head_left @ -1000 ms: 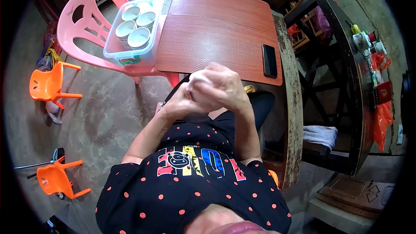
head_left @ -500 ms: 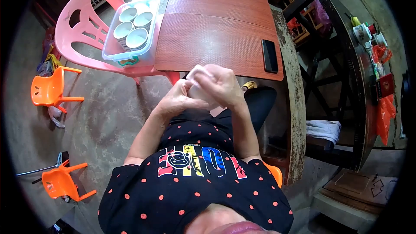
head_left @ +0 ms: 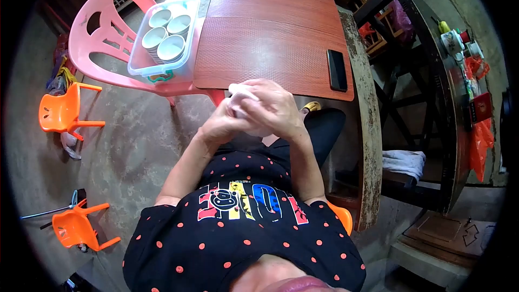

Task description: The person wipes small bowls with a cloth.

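Observation:
Close together in front of my lap, my two hands work over a crumpled white cloth [head_left: 241, 93], which pokes out at their upper left. My left hand [head_left: 223, 121] is closed from below and the left, round a pale thing mostly hidden by the fingers. Over the top lies my right hand [head_left: 277, 109], its fingers bent and pressed on the white cloth. Just beyond them is the near edge of the red-brown table [head_left: 259, 43]. Up and left, a clear plastic box [head_left: 190, 54] holds stacks of white cups [head_left: 171, 47].
The box stands on a pink chair [head_left: 81, 43] left of the table. A black phone [head_left: 337, 70] lies at the table's right edge. A worn wooden bench [head_left: 370, 146] runs along my right. Small orange chairs [head_left: 57, 113] stand on the floor at left.
My right hand has shifted slightly down over the left, and its fingers curl tighter. More of the white cloth shows at the upper left; the pale thing beneath is more covered.

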The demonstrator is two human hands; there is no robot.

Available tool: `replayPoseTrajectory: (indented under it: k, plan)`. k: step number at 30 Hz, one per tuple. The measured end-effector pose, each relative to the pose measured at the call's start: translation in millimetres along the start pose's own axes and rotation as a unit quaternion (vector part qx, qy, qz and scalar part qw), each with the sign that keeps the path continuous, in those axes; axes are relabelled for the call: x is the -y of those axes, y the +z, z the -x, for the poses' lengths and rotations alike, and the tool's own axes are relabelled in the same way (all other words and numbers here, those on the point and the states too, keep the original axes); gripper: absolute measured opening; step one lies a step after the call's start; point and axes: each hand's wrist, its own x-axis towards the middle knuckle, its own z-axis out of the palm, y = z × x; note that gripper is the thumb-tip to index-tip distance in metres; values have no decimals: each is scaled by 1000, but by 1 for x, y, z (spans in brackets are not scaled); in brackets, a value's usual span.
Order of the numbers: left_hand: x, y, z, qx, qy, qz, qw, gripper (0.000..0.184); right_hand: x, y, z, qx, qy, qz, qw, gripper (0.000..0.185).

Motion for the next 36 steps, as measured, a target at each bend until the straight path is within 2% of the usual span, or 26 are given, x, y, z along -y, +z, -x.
replayPoseTrajectory:
  k: [2, 3, 5, 6, 7, 9, 11, 13, 15, 18, 19, 21, 24, 25, 26, 27, 29, 30, 33, 34, 36]
  plan:
    - [-2, -7, 1, 27, -12, 157, 987, 40, -9, 9, 8, -85, 2, -120, 989, 21]
    - [-1, -8, 0, -5, -18, 207, 978, 44, -15, 15, 19, -125, -22, -137, 982, 24]
    - [-7, -2, -2, 14, -5, 313, 950, 50, -14, 44, 40, -241, 0, -207, 948, 28]
    - [-5, -4, -3, 19, 3, 326, 945, 54, -16, 50, 45, -242, -58, -85, 965, 38]
    - [-3, -6, -3, 14, -13, 341, 940, 54, -16, 58, 49, -261, -74, -111, 956, 31]
    - [0, -9, -1, 4, -45, 372, 927, 54, -20, 37, 42, -221, -114, -12, 969, 23]
    - [2, -7, 3, 17, -37, 372, 927, 55, -5, 2, 11, -81, -195, 104, 972, 22]
    - [10, -14, 1, 60, -21, 372, 926, 56, 10, -7, -2, -28, -139, 83, 986, 23]
    - [13, -14, 1, 65, -5, 413, 909, 54, 1, -3, -6, -32, -188, 92, 977, 26]
    - [5, -9, 2, 65, -4, 497, 865, 53, -6, 24, 13, -172, -189, 63, 965, 32]
    - [6, -8, 0, 28, 10, 497, 867, 54, -18, 41, 31, -212, -176, 99, 956, 35]
    - [4, -10, -3, 60, 18, 479, 876, 53, -23, 69, 44, -271, -152, 80, 947, 34]
    - [6, -3, -1, 22, -8, 402, 915, 52, -14, 52, 39, -252, -142, 37, 957, 29]
    - [3, 2, 0, 34, -14, 428, 903, 54, -4, 39, 31, -234, -139, 16, 962, 28]
    - [-1, 0, 1, 50, -16, 386, 921, 56, 17, 19, 12, -172, -179, 94, 964, 27]
    - [-5, -3, 3, 66, -19, 343, 937, 59, 23, 11, 3, -148, -88, 57, 983, 26]
    - [-3, 4, 1, 70, -27, 268, 961, 55, 38, -11, -4, -33, 58, 32, 997, 27]
    - [0, 5, 4, 69, -20, 232, 970, 54, 33, -18, -6, 23, 52, 19, 998, 28]
    - [0, 8, 4, 25, 9, 180, 983, 50, 9, -9, -2, -12, 108, -132, 985, 27]
    - [0, 5, 4, 12, 27, 174, 984, 51, 8, 8, 4, -136, 141, -241, 951, 27]
    - [-5, 10, 2, -11, 64, 166, 984, 48, 19, 35, 13, -291, 112, -276, 909, 32]
